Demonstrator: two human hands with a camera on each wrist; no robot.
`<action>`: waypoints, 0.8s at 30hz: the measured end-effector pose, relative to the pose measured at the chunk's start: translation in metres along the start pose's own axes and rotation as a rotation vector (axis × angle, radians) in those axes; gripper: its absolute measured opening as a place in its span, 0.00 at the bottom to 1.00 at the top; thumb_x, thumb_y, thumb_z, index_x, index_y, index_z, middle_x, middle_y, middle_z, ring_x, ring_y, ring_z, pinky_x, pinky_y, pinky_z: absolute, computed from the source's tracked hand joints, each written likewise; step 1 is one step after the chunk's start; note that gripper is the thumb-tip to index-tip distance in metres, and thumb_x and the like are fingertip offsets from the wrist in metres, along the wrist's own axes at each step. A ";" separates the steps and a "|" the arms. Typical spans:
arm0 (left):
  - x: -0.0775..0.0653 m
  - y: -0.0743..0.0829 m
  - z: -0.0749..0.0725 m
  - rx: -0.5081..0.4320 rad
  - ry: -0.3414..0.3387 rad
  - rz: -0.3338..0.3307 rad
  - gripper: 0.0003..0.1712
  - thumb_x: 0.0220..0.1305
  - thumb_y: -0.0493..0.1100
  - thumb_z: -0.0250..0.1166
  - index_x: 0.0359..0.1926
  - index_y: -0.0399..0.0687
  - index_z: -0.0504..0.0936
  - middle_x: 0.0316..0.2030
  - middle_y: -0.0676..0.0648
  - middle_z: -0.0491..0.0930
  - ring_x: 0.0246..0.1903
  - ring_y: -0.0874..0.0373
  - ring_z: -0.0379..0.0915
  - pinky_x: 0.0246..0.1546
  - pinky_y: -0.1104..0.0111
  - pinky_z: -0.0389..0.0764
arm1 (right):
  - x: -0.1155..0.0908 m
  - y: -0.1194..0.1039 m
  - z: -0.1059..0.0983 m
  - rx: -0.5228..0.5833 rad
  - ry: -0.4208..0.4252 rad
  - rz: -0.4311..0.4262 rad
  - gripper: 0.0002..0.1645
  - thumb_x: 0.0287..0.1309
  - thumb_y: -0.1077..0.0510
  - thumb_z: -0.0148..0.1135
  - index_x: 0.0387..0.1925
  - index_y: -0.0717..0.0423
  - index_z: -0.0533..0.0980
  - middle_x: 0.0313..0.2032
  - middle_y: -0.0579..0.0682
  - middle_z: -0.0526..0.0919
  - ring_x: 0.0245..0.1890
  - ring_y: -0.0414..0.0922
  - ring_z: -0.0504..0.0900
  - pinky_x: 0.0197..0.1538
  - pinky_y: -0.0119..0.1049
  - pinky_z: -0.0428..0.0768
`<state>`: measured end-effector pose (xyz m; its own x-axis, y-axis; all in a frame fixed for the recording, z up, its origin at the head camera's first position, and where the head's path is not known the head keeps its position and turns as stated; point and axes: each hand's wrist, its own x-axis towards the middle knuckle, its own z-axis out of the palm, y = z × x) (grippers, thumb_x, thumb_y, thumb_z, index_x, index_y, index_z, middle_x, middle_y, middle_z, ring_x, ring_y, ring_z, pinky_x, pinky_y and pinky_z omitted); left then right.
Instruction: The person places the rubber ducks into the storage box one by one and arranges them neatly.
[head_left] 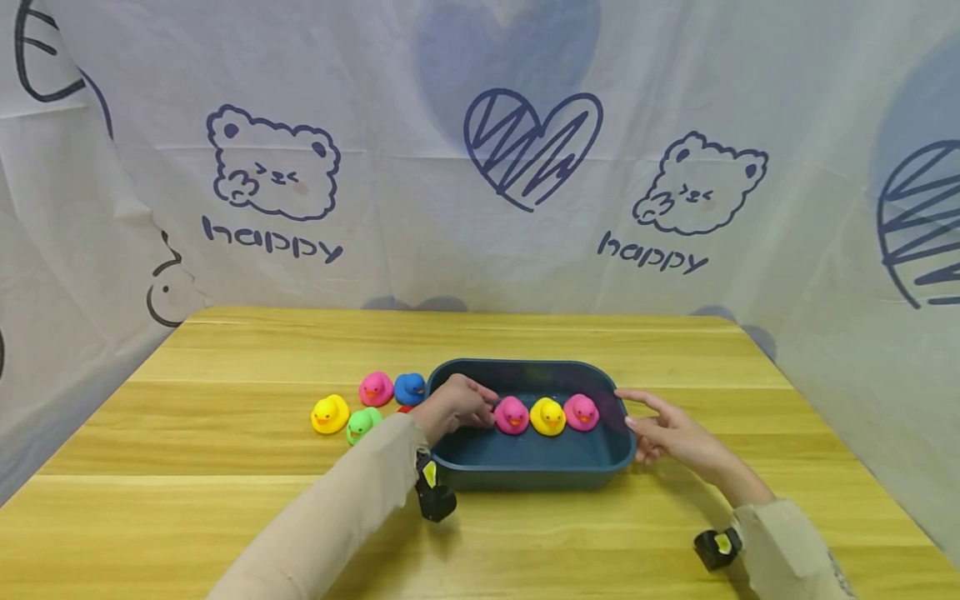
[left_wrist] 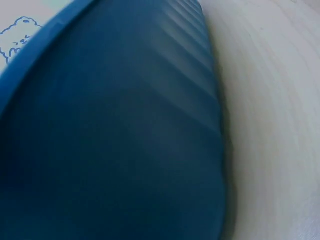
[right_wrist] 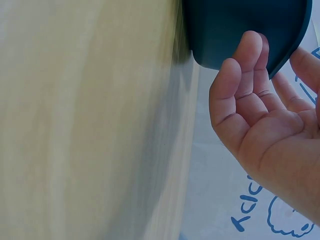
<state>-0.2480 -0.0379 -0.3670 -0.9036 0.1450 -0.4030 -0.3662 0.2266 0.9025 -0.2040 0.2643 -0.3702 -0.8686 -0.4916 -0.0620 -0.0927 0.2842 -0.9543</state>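
A dark blue-green tray stands on the table, its wall filling much of the left wrist view. Inside, a pink rubber duck, a yellow rubber duck and another pink rubber duck sit in a row. My left hand reaches over the tray's left end, fingertips at the left side of the nearest pink duck. Whether they pinch it is hidden; the left wrist view shows no fingers. At the tray's right end, my right hand touches the rim with relaxed, slightly bent fingers.
Left of the tray are a pink duck, a blue duck, a yellow duck and a green duck. A red piece shows partly behind my left forearm. A printed white cloth hangs behind the table.
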 end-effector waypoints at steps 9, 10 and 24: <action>0.000 0.002 0.000 -0.068 0.006 -0.022 0.19 0.48 0.16 0.55 0.44 0.26 0.73 0.25 0.43 0.67 0.19 0.57 0.71 0.35 0.63 0.78 | 0.000 0.001 0.000 0.014 -0.002 0.001 0.34 0.63 0.57 0.49 0.64 0.65 0.48 0.19 0.53 0.75 0.20 0.44 0.76 0.24 0.32 0.74; -0.001 0.003 0.000 -0.068 0.003 -0.019 0.19 0.48 0.17 0.55 0.44 0.26 0.73 0.25 0.43 0.67 0.19 0.57 0.70 0.36 0.63 0.78 | 0.000 0.001 0.000 0.013 -0.002 0.000 0.34 0.63 0.57 0.49 0.64 0.65 0.48 0.19 0.53 0.75 0.20 0.44 0.76 0.24 0.32 0.74; -0.008 0.008 -0.005 0.162 0.047 0.144 0.12 0.56 0.32 0.60 0.43 0.31 0.78 0.35 0.42 0.79 0.37 0.49 0.77 0.33 0.66 0.78 | 0.000 0.000 -0.001 0.013 -0.002 0.008 0.34 0.63 0.57 0.49 0.64 0.64 0.48 0.20 0.53 0.75 0.20 0.44 0.76 0.24 0.32 0.73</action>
<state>-0.2448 -0.0426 -0.3561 -0.9546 0.1432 -0.2611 -0.1958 0.3587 0.9127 -0.2043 0.2648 -0.3695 -0.8685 -0.4908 -0.0697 -0.0796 0.2769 -0.9576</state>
